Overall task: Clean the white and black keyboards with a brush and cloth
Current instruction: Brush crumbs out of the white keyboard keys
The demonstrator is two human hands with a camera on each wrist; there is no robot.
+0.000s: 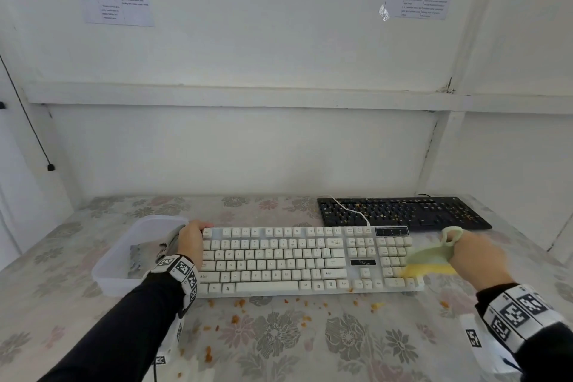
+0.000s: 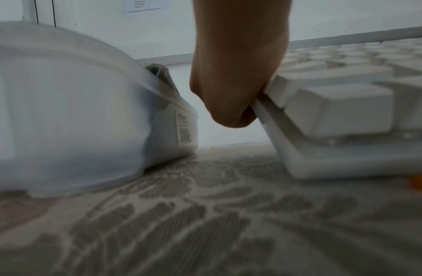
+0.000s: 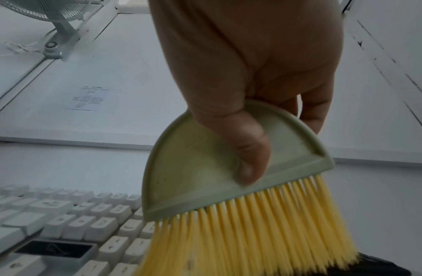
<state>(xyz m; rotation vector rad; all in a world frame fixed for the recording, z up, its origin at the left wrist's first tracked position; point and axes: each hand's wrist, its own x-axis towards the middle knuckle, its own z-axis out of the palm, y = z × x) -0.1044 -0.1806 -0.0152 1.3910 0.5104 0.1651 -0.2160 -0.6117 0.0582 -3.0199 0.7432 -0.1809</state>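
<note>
The white keyboard (image 1: 297, 260) lies across the middle of the table, with the black keyboard (image 1: 403, 212) behind it at the right, crumbs scattered on its keys. My left hand (image 1: 190, 242) grips the white keyboard's left end (image 2: 299, 119), thumb over the top corner. My right hand (image 1: 474, 254) holds a pale green brush (image 1: 434, 254) with yellow bristles (image 3: 252, 233) over the number pad, thumb pressed on the brush's flat body (image 3: 193, 168). A grey cloth (image 1: 155, 253) lies in the clear plastic tub (image 1: 124, 257) at the left.
Orange crumbs (image 1: 235, 316) litter the floral tablecloth (image 1: 310, 344) in front of the white keyboard. A white cable (image 1: 350, 211) runs over the black keyboard. The tub (image 2: 75, 121) sits just left of my left hand. A white wall stands close behind the table.
</note>
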